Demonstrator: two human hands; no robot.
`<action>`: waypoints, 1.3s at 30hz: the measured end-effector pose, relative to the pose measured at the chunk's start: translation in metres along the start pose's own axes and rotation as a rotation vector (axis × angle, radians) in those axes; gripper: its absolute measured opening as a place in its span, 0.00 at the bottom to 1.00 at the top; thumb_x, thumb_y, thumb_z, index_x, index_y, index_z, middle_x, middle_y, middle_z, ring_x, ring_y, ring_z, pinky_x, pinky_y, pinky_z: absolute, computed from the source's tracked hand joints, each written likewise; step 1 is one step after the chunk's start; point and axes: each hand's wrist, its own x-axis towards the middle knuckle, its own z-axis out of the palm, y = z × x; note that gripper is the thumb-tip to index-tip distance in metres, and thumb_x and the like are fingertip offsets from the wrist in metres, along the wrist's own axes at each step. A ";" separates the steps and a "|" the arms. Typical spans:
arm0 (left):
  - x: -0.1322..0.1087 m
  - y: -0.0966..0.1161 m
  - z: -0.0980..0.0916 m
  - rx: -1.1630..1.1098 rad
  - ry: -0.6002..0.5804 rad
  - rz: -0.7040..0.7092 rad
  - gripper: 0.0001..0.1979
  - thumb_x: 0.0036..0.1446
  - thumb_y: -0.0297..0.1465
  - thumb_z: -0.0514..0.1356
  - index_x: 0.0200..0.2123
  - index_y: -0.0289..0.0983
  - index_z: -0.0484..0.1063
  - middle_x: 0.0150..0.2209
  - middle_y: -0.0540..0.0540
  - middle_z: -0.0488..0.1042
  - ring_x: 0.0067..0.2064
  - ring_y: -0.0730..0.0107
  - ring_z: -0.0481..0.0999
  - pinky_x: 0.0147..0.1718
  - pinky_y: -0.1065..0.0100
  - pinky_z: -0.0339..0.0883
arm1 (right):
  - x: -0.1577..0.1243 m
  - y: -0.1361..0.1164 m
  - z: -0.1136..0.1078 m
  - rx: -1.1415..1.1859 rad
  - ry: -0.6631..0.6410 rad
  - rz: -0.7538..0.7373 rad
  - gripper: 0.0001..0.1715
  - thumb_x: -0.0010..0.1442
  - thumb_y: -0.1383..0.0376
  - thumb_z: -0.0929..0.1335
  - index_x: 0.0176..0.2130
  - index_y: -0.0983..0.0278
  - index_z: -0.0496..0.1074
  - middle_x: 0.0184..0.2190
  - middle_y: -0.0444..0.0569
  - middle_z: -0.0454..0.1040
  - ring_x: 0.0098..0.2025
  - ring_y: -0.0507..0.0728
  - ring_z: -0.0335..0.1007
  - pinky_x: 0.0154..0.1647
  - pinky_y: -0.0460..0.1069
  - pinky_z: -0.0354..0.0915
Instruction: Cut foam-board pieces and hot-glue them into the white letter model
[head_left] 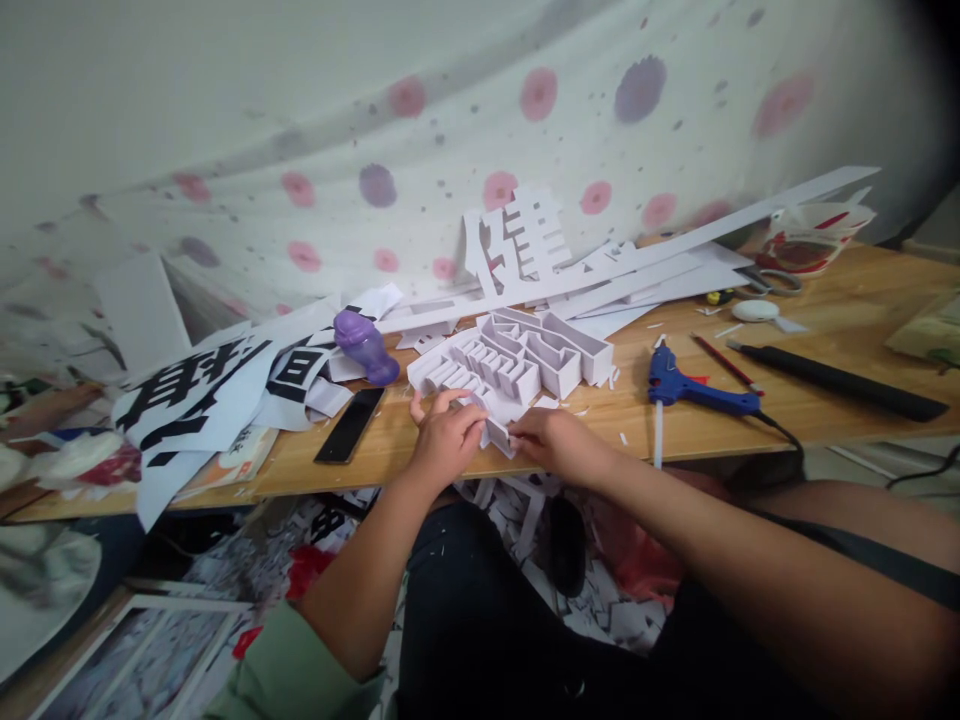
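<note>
A white raised Chinese character point(525, 360), built from upright strips of board on a flat base, lies at the table's front edge. My left hand point(446, 438) grips its near left edge, the thumb and forefinger pressed together at a wall. My right hand point(559, 440) pinches a short white strip point(498, 436) that stands at the character's near corner. The fingertips hide part of that strip. To the right rests a blue hot glue gun point(694, 388) with a glue stick poking out of its back end.
On the wooden table point(832, 325) are a black phone point(350, 426), a purple bottle-like object point(365, 345), a red pencil point(727, 364), a black-handled tool point(836, 380), scissors point(780, 282) and printed sheets point(191, 400). A cut-out white character point(517, 240) leans at the back. Paper scraps cover the floor.
</note>
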 end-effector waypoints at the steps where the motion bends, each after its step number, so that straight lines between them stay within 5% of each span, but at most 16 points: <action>1: 0.000 0.000 0.000 -0.003 0.003 -0.004 0.08 0.59 0.29 0.54 0.35 0.44 0.74 0.38 0.47 0.77 0.55 0.58 0.67 0.59 0.41 0.30 | 0.004 -0.002 0.007 0.016 -0.002 0.006 0.05 0.57 0.70 0.68 0.30 0.65 0.75 0.26 0.45 0.74 0.29 0.51 0.68 0.30 0.44 0.59; 16: -0.001 -0.006 0.010 -0.118 0.094 -0.022 0.06 0.56 0.29 0.58 0.35 0.44 0.76 0.43 0.48 0.75 0.53 0.61 0.70 0.60 0.44 0.32 | -0.004 0.002 0.031 0.064 0.125 -0.043 0.14 0.63 0.68 0.63 0.26 0.66 0.69 0.26 0.48 0.69 0.31 0.53 0.65 0.32 0.46 0.58; 39: -0.005 -0.006 0.018 -0.223 0.102 -0.025 0.06 0.58 0.29 0.57 0.35 0.43 0.74 0.43 0.47 0.76 0.54 0.62 0.69 0.60 0.43 0.33 | -0.012 -0.001 0.043 -0.055 0.369 -0.136 0.10 0.61 0.69 0.64 0.30 0.67 0.72 0.29 0.52 0.73 0.31 0.56 0.68 0.34 0.50 0.65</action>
